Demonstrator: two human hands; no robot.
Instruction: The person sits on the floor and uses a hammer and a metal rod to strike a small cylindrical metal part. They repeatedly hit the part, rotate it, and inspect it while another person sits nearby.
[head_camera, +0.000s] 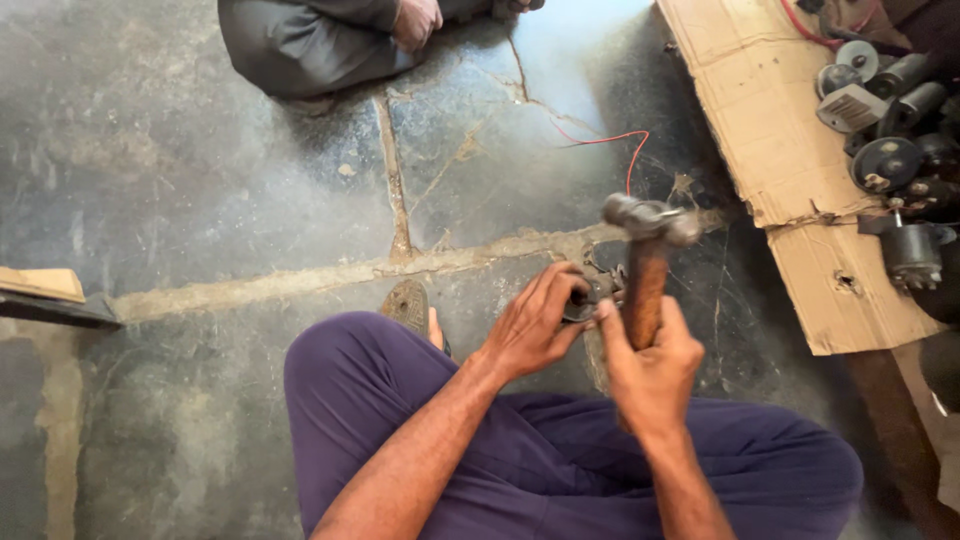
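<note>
Head view: right hand (652, 372) grips one hammer (648, 262); left hand (532, 325) pinches one metal part (592, 292).

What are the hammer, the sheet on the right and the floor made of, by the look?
Hammer in the right hand: handle looks like reddish-brown wood, worn; head looks like dull grey metal, blurred. Sheet: corrugated cardboard, tan, torn edges and a hole. Floor: dark stone or concrete slabs, scuffed, with pale mortar-like joints; which one is unclear.

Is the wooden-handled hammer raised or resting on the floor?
Raised: the right hand holds the wooden-handled hammer upright, its metal head up.
</note>
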